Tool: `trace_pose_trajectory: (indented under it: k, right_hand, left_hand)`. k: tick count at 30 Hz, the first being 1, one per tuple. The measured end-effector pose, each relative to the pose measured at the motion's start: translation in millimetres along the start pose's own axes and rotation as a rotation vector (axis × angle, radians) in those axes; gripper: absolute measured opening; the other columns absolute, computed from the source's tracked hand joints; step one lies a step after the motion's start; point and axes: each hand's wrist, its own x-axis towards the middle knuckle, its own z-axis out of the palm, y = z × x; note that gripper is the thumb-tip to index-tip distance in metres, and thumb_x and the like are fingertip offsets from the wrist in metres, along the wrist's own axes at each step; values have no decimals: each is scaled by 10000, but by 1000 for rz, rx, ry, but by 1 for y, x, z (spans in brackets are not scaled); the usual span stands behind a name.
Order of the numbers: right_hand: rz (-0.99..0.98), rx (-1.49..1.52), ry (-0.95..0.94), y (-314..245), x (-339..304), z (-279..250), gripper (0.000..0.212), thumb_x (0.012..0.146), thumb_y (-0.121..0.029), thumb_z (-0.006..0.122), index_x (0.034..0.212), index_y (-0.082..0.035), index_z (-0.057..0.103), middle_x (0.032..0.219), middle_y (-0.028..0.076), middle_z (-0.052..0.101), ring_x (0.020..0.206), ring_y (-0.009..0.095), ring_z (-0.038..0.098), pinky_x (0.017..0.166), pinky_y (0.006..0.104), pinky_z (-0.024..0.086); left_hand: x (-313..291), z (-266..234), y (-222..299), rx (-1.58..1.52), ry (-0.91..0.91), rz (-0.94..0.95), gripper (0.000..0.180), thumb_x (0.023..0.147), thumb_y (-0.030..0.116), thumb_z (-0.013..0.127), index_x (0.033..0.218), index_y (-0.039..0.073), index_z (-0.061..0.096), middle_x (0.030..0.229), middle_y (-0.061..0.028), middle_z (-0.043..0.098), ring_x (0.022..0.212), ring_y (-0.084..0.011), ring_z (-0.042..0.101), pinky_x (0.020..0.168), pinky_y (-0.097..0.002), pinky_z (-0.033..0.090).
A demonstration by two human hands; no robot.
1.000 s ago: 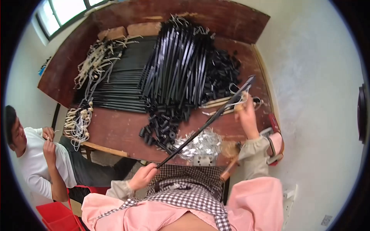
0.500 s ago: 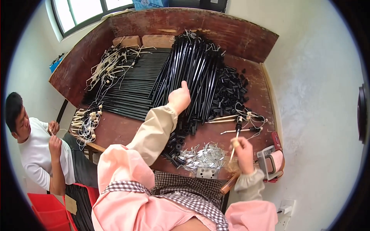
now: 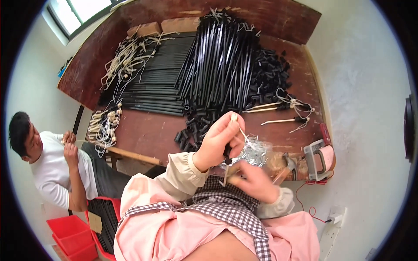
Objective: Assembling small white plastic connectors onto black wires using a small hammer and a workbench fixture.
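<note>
My left hand (image 3: pixel 222 137) is closed around a thin cream stick with a black fitting (image 3: pixel 227 151), held up over the near edge of the table. The stick's pale tip shows above the thumb, and a thin cream end hangs below the fitting. Close beneath it, my right hand (image 3: pixel 257 180) is smeared by motion, so its grip cannot be made out. Beyond the hands lie a heap of silver metal pins (image 3: pixel 252 154) and many short black tubes (image 3: pixel 191 130). Cream sticks with black fittings and cords (image 3: pixel 278 121) rest to the right.
Long black rods (image 3: pixel 217 65) cover the back middle of the table (image 3: pixel 139 135). Corded cream sticks (image 3: pixel 104 126) lie at left. A hammer (image 3: pixel 289 162) and clear plastic box (image 3: pixel 315 165) sit at right. Another person (image 3: pixel 61 165) works at left, near red bins (image 3: pixel 69 230).
My left hand has come back from the black rods to the near edge and now grips the cream stick. My right hand, which held it, has moved left and down. The view has shifted.
</note>
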Motion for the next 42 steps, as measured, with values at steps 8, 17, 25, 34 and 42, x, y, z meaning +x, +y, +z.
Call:
trace_pose_trajectory:
  k: [8,17,25,34,42]
  right_hand:
    - [-58,315,162,-48,12,-27,234,806,-70,651,1026,-10,598,839,57,611,750,144,574,691,279,459]
    - [-375,-155,-66,-50,7,-5,264,713,-43,716,961,-35,629,749,70,592,677,229,582,616,296,468]
    - [-182,76,-41,-46,-17,-8,201,768,-53,692,940,1,603,756,68,601,653,157,611,581,254,494]
    - [-67,529,485,-41,-39,5,320,883,-210,604,1044,27,462,818,119,564,641,167,592,543,258,493]
    - [-319,434,1052,-33,-55,-38,453,908,-355,559,1095,28,409,735,106,517,524,159,527,424,244,442]
  left_hand:
    - [-54,20,2,1080,-121,33,134,829,78,638,905,-13,576,850,-52,610,775,-135,571,698,-288,468]
    - [-80,8,4,433,-181,-748,300,753,133,752,966,-13,600,868,-64,616,767,-122,571,674,-281,478]
    - [-85,-30,48,1267,-59,-24,351,703,167,764,961,-8,603,820,-77,612,750,-180,595,609,-300,487]
    - [-78,-245,114,2482,10,478,248,703,86,659,928,45,566,875,-86,585,806,-272,584,728,-354,488]
    - [-60,-97,109,1876,142,541,309,697,63,682,986,51,572,769,-90,575,630,-294,569,568,-360,473]
